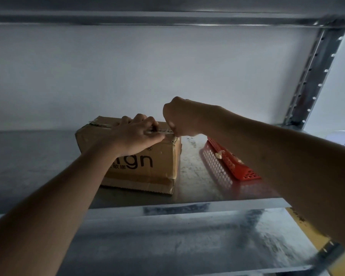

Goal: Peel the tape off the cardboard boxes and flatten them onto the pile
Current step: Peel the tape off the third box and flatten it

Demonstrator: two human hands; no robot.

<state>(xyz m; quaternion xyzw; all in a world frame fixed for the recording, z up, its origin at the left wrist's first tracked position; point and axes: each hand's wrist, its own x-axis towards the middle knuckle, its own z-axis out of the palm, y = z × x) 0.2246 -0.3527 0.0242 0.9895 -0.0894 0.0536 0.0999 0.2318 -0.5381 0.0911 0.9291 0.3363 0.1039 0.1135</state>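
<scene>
A brown cardboard box (147,166) with black lettering stands on a metal shelf (38,156), one bottom flap sticking out at the front. Clear tape (101,124) runs along the seam on its top. My left hand (135,134) rests on the box top, fingers curled over the taped seam. My right hand (180,118) is at the box's top right corner, fingers curled down and pinching the tape end there. The pinch itself is partly hidden by the hand.
A red perforated plastic basket (227,160) lies on the shelf just right of the box, under my right forearm. A slotted metal upright (315,76) stands at the right. Another shelf level (187,246) sits below, a white wall behind.
</scene>
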